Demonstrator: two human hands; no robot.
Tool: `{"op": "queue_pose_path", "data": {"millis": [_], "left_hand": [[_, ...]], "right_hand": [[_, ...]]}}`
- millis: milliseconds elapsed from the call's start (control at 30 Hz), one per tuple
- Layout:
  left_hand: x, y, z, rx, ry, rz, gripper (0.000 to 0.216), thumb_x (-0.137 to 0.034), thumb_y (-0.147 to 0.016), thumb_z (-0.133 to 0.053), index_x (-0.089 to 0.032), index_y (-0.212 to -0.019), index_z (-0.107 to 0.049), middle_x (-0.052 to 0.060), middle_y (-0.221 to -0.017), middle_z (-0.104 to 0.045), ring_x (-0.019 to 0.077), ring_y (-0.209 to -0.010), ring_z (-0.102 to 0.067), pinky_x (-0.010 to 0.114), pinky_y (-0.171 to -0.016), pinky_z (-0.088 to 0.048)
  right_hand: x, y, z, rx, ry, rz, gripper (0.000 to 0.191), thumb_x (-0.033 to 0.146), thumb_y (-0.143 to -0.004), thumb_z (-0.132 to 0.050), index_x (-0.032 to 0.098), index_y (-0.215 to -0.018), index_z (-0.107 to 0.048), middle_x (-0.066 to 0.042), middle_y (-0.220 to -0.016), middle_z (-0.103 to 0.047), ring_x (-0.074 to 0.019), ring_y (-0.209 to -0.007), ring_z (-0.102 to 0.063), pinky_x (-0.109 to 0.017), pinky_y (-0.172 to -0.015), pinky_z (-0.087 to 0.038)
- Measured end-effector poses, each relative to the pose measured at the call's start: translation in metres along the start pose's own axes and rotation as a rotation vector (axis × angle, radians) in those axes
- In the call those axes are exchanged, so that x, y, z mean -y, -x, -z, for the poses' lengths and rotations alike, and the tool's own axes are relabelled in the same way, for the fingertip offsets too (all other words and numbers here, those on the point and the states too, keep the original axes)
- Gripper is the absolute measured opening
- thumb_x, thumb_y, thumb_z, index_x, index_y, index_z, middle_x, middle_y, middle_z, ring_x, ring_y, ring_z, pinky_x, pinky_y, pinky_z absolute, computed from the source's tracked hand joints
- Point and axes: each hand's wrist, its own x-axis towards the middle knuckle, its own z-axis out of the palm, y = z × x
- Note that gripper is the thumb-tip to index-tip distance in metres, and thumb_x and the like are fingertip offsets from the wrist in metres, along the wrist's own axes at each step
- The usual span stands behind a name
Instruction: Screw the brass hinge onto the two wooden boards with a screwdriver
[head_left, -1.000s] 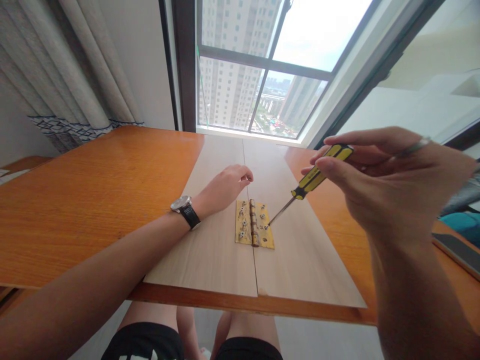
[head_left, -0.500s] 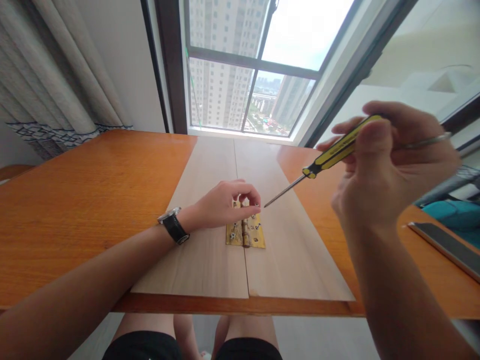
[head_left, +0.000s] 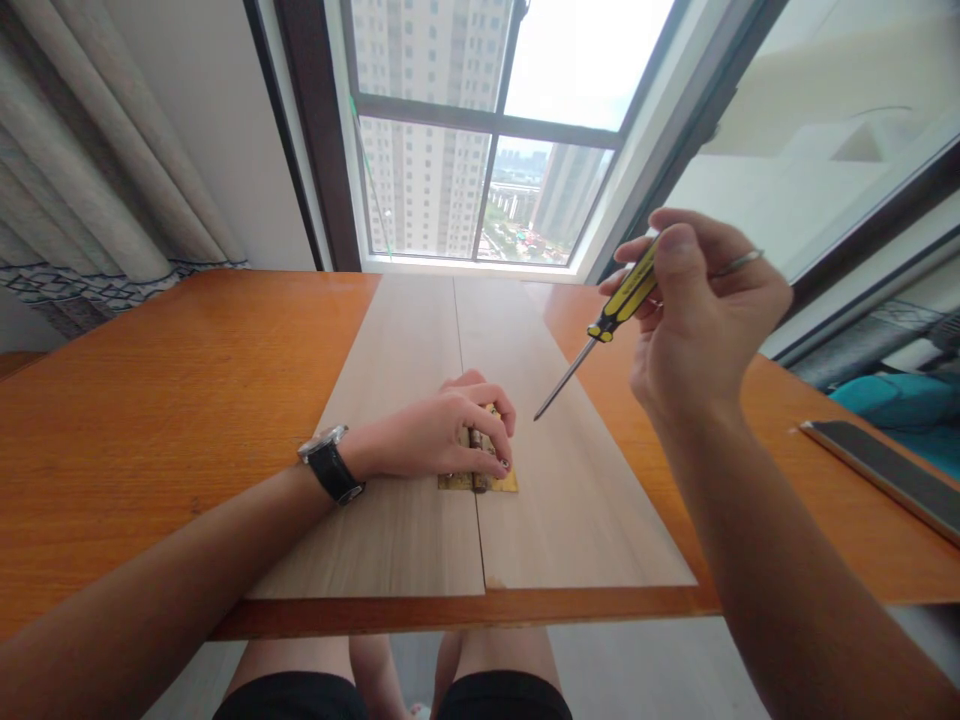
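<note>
The left hand [head_left: 439,437] curls over a yellow hinge [head_left: 505,484]; to its right, the right hand [head_left: 697,315] grips a screwdriver [head_left: 628,298] slanting down-left from its fingers.

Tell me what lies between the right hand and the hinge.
In the head view, the screwdriver slants from the right hand toward the hinge; past its tip, a strip of pale board shows, then the left hand, curled over the hinge.

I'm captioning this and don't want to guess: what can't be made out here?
All in the head view:
Hinge: mostly covered by the left hand.
Screwdriver: handle end hidden in the right hand.
Dark flat object: cut off by the picture's right edge.
</note>
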Motion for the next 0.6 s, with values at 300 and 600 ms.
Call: {"op": "queue_pose_path", "data": {"millis": [300,600], "left_hand": [[-0.001,0.000,0.000,0.023,-0.019,0.030,0.009,-0.019,-0.086,-0.077,-0.021,-0.078,-0.075,0.004,-0.104,-0.066,0.0218,-0.110,-0.054,0.039,-0.103,-0.042],[0.000,0.000,-0.002,0.011,0.031,0.027,0.012,-0.018,-0.086,-0.077,-0.021,-0.075,-0.073,0.002,-0.102,-0.068,0.0214,-0.108,-0.054,0.038,-0.101,-0.042]], "right_hand": [[-0.002,0.003,-0.006,0.096,-0.161,0.090,0.011,0.042,-0.091,-0.069,0.033,-0.095,-0.073,0.001,-0.083,-0.074,-0.0210,-0.074,-0.073,-0.036,-0.059,-0.058],[0.001,0.022,-0.017,0.213,-0.151,0.119,0.011,0.038,-0.093,-0.067,0.035,-0.101,-0.075,0.003,-0.082,-0.072,-0.0158,-0.059,-0.068,-0.032,-0.052,-0.054]]}}
